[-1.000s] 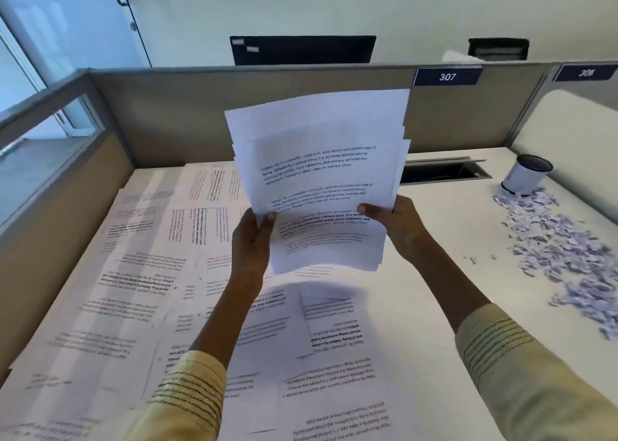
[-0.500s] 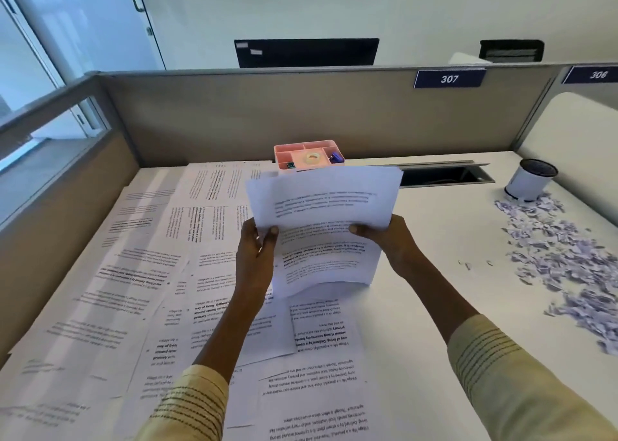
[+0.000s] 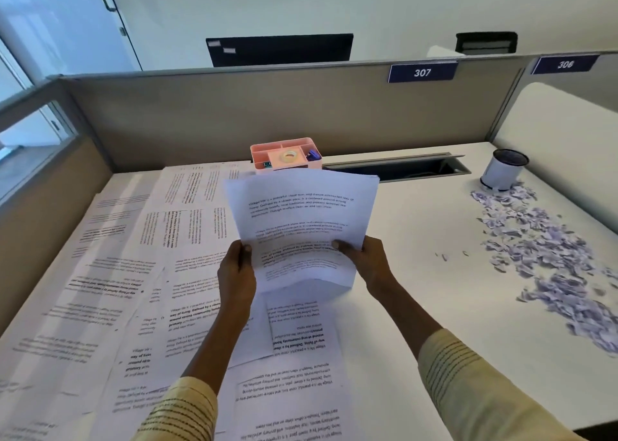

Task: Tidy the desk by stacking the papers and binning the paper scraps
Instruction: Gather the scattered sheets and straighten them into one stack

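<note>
Change: 1 second ago you held the sheaf (image 3: 302, 230) high, hiding the back of the desk; now you've brought it down until its bottom edge meets the desk (image 3: 418, 273), and the pink organiser (image 3: 286, 155) shows behind it.
Meaning: you look to be squaring the edges, so stacking is under way, not done.
Left hand (image 3: 235, 273): curled round the sheaf's left edge, thumb on the front.
Right hand (image 3: 366, 261): pinching the right edge the same way.
Sheaf: several printed sheets, upright, top corners fanned unevenly, bottom bowed.
Loose sheets (image 3: 133, 273): many lie flat, overlapping, across the desk's left half.
Scraps (image 3: 548, 256): a wide lilac scatter on the right, beside the small bin (image 3: 503, 170); none look binned yet.
</note>
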`<state>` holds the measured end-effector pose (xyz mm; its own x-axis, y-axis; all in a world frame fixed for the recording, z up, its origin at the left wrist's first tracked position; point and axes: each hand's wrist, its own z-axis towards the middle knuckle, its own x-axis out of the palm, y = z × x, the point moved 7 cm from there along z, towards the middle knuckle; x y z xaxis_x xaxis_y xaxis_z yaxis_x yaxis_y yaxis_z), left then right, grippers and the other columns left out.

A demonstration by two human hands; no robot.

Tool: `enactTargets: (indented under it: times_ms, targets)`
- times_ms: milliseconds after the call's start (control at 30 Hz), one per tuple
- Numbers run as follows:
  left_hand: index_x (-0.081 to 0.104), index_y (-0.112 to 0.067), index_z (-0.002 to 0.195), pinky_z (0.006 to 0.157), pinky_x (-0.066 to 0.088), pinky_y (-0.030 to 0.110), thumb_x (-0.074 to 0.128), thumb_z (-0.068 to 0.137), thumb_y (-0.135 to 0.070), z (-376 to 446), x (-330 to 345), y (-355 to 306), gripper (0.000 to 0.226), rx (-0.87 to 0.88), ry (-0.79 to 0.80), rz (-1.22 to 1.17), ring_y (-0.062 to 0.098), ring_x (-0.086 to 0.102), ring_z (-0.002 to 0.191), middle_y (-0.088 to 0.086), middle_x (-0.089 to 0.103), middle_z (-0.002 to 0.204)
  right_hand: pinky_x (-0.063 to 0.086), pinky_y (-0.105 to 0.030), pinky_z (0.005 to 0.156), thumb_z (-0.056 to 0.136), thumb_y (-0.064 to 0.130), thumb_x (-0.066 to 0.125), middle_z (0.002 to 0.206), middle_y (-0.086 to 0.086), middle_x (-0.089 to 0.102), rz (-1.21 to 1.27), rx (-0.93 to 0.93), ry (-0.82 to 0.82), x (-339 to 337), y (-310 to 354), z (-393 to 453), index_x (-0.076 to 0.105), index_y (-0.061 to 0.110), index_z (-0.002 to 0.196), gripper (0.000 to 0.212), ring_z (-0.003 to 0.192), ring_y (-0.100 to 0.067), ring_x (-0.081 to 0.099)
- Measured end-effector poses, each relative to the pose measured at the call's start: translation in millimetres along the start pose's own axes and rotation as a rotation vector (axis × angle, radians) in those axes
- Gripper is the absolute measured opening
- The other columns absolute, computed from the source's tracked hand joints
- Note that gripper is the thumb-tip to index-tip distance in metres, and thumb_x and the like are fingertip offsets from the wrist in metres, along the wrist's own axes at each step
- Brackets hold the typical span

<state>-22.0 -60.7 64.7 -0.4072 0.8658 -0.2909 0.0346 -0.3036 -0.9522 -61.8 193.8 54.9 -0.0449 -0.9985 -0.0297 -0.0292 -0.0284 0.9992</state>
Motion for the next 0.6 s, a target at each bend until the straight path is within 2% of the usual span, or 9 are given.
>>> enactTargets:
  times_ms: [67, 167, 267, 333, 400, 500, 600]
  targets:
    - [0.057, -0.008, 0.100, 0.070, 0.045, 0.035, 0.039, 0.102, -0.017, 0.9, 3.3, -8.8, 0.020, 0.047, 0.006, 0.029, 0.028, 0.057, 0.082, 0.013, 0.065, 0.098, 0.054, -0.034, 0.072, 0.079, 0.012, 0.074, 0.089, -0.009, 0.072, -0.020, -0.021, -0.057, -13.7, 4.6, 3.6, 0.072, 0.015, 0.086, 0.008, 0.077, -0.019, 0.066]
    - [0.059, -0.017, 0.102, 0.074, 0.053, 0.039, 0.045, 0.100, -0.020, -0.3, 20.5, -17.4, 0.015, 0.082, 0.055, 0.052, 0.025, 0.063, 0.087, 0.005, 0.068, 0.098, 0.056, -0.037, 0.071, 0.074, 0.017, 0.077, 0.088, -0.010, 0.073, -0.084, 0.020, -0.043, -35.9, 0.3, 12.5, 0.071, 0.008, 0.087, 0.016, 0.074, -0.020, 0.068]
    - [0.059, -0.018, 0.121, 0.079, 0.057, 0.040, 0.055, 0.095, -0.017, -7.9, 48.8, -9.8, 0.026, -0.046, 0.137, 0.014, 0.023, 0.064, 0.095, 0.001, 0.065, 0.104, 0.055, -0.043, 0.075, 0.063, 0.023, 0.081, 0.092, -0.016, 0.073, -0.143, 0.148, -0.003, -63.2, -25.5, 16.7, 0.071, 0.002, 0.084, 0.032, 0.076, -0.023, 0.067]
    - [0.055, -0.015, 0.127, 0.077, 0.058, 0.041, 0.059, 0.092, -0.012, -18.0, 72.9, 2.8, 0.035, -0.144, 0.249, 0.012, 0.025, 0.065, 0.090, 0.005, 0.066, 0.105, 0.052, -0.039, 0.072, 0.062, 0.022, 0.083, 0.092, -0.017, 0.072, -0.192, 0.215, -0.006, -88.6, -44.1, 15.7, 0.072, 0.001, 0.084, 0.032, 0.076, -0.023, 0.066]
    - [0.052, -0.014, 0.132, 0.075, 0.058, 0.040, 0.061, 0.091, -0.010, -31.3, 91.3, 15.1, 0.042, -0.227, 0.346, 0.025, 0.024, 0.066, 0.084, 0.006, 0.065, 0.107, 0.049, -0.037, 0.071, 0.055, 0.032, 0.086, 0.087, -0.016, 0.073, -0.242, 0.261, -0.021, -117.4, -62.3, 16.0, 0.072, 0.002, 0.080, 0.041, 0.075, -0.025, 0.067]
    - [0.054, -0.015, 0.129, 0.076, 0.057, 0.038, 0.063, 0.090, -0.013, -46.1, 105.5, 25.7, 0.040, -0.255, 0.413, 0.091, 0.023, 0.066, 0.090, 0.007, 0.063, 0.114, 0.051, -0.041, 0.074, 0.043, 0.042, 0.085, 0.083, -0.015, 0.073, -0.319, 0.320, -0.020, -156.6, -91.9, 19.7, 0.073, 0.006, 0.078, 0.052, 0.080, -0.032, 0.068]
    - [0.058, -0.018, 0.123, 0.081, 0.056, 0.040, 0.062, 0.091, -0.016, -55.4, 115.7, 29.8, 0.033, -0.265, 0.431, 0.116, 0.024, 0.065, 0.094, 0.004, 0.063, 0.115, 0.049, -0.033, 0.069, 0.043, 0.045, 0.084, 0.087, -0.012, 0.072, -0.408, 0.339, -0.053, -173.6, -92.4, 19.1, 0.073, 0.008, 0.082, 0.054, 0.080, -0.027, 0.065]
